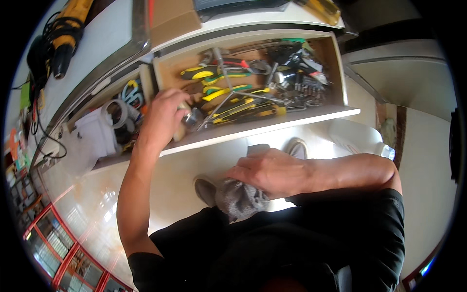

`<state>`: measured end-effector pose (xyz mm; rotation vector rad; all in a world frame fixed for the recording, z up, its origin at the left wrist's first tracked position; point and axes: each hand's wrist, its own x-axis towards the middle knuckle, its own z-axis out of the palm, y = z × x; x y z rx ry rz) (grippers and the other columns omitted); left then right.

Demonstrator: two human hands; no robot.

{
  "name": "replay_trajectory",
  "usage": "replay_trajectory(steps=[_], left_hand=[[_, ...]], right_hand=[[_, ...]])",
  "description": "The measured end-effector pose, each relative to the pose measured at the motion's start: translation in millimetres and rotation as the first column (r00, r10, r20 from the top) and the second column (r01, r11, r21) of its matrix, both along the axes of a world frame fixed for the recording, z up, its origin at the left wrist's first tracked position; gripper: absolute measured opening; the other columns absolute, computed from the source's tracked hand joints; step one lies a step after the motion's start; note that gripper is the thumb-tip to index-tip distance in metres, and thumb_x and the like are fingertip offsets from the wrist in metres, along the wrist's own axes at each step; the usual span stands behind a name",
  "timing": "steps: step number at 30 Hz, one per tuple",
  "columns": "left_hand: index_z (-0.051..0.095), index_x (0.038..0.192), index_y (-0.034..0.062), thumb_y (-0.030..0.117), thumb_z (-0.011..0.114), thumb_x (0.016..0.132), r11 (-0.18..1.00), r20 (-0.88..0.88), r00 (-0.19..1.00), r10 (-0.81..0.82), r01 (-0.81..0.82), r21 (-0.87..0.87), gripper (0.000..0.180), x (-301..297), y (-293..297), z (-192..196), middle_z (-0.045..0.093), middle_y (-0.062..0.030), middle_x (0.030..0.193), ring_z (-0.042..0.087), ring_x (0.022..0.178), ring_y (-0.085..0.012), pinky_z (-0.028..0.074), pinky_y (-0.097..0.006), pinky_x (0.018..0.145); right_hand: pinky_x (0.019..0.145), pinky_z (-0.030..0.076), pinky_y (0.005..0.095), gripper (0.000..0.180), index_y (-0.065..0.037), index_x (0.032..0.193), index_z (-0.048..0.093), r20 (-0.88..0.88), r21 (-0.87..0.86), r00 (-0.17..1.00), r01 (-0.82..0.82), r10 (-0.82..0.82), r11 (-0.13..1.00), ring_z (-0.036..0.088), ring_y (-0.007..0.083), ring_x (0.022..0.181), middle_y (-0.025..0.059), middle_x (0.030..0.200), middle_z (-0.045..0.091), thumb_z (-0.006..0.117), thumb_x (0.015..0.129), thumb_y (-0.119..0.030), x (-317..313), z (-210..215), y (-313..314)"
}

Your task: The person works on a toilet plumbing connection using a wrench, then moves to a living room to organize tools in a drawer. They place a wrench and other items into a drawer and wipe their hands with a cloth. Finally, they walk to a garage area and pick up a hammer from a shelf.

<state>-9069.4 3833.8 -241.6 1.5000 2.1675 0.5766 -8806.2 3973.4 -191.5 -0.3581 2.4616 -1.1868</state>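
Note:
My left hand (168, 114) reaches into the front left corner of an open tool drawer (272, 127). Its fingers curl round a pale-handled tool (181, 129) with a shiny metal part; blur hides its exact kind. In front of the drawer, my right hand (275, 173) grips a crumpled grey cloth (242, 198). To the right of my left hand lie pliers (198, 73) with yellow and black handles, green-and-yellow pliers (226, 91), a three-armed metal wrench (228, 89) and yellow utility knives (238, 112).
Dark sockets and metal bits (306, 87) crowd the drawer's right side. A second open drawer (104, 158) at left holds tape rolls (116, 114) and blue-handled scissors (130, 92). A yellow power tool (68, 34) lies on the worktop. A white jug (357, 136) stands on the floor at right.

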Motion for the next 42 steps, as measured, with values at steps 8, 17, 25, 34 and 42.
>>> replay_trajectory(steps=[8,17,25,34,42], left_hand=[[0.067,0.108,-0.004,0.001,0.07,0.091,0.901,0.337,0.855,0.394,-0.432,0.041,0.018,-22.2,-19.3,-4.1,0.069,-0.0082,0.103,0.068,0.097,-0.0152,0.054,-0.028,0.088],[0.067,0.106,0.0025,0.017,0.07,0.093,0.93,-0.1,0.941,0.322,-0.296,0.218,0.02,-7.9,14.1,-18.4,0.068,-0.0153,0.101,0.067,0.089,-0.034,0.052,-0.041,0.079],[0.067,0.12,0.0061,0.012,0.068,0.092,0.959,-0.418,0.889,0.185,-0.07,0.275,0.028,-36.3,40.6,-41.3,0.066,-0.0106,0.113,0.06,0.108,-0.0331,0.05,-0.043,0.095],[0.066,0.117,0.0055,0.011,0.068,0.091,0.95,-0.304,0.951,-0.045,0.136,0.282,0.027,12.8,59.7,-25.4,0.066,-0.0134,0.118,0.065,0.107,-0.0343,0.053,-0.043,0.093],[0.061,0.133,0.0076,0.013,0.07,0.089,0.819,-0.412,0.864,-0.29,0.447,0.359,0.045,102.0,202.3,-58.1,0.054,-0.0117,0.145,0.049,0.135,-0.0302,0.04,-0.043,0.114]], right_hand=[[0.081,0.058,0.041,0.069,0.002,0.132,0.054,-0.071,-0.001,0.997,-0.025,0.025,1.0,0.068,0.0335,0.092,0.0157,0.097,0.063,0.074,0.066,-0.001,1.0,-6.0,-8.7],[0.085,0.059,0.0406,0.06,0.0,0.128,0.057,-0.045,-0.005,0.999,-0.028,0.027,1.0,0.068,0.0325,0.098,0.0133,0.1,0.064,0.07,0.069,0.0,9.2,-3.1,-11.4],[0.082,0.057,0.0437,0.057,0.0,0.125,0.057,-0.079,-0.016,0.996,-0.031,0.029,0.999,0.067,0.0329,0.093,0.0138,0.097,0.063,0.072,0.07,-0.006,11.0,-6.2,-17.3],[0.079,0.057,0.045,0.056,-0.002,0.121,0.055,-0.045,-0.005,0.999,-0.021,0.021,1.0,0.067,0.0336,0.093,0.0133,0.098,0.063,0.075,0.07,-0.01,10.2,-10.6,-10.4],[0.079,0.058,0.0462,0.059,-0.004,0.118,0.052,0.0,0.007,0.993,-0.115,0.115,0.993,0.067,0.0332,0.096,0.0126,0.1,0.063,0.081,0.068,-0.015,6.7,-12.9,-21.3]])
